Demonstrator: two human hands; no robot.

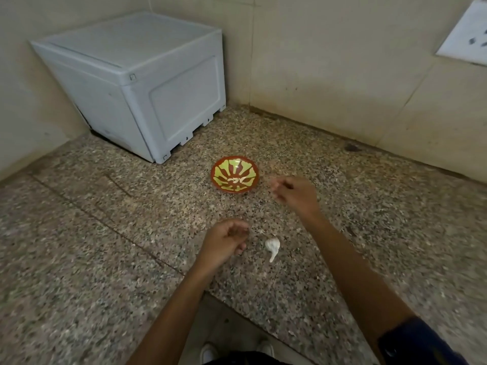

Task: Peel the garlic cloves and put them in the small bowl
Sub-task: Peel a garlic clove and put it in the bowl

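Your right hand hovers just right of the small bowl, fingers loosely curled; whether it holds anything cannot be told. Your left hand, curled likewise, sits beside the garlic on the table. The bowl contains pale peeled cloves.

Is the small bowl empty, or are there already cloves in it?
Not empty: the small bowl holds a few pale pieces near its centre, apparently peeled cloves, though too small to be sure. The garlic bulb lies outside it on the counter.
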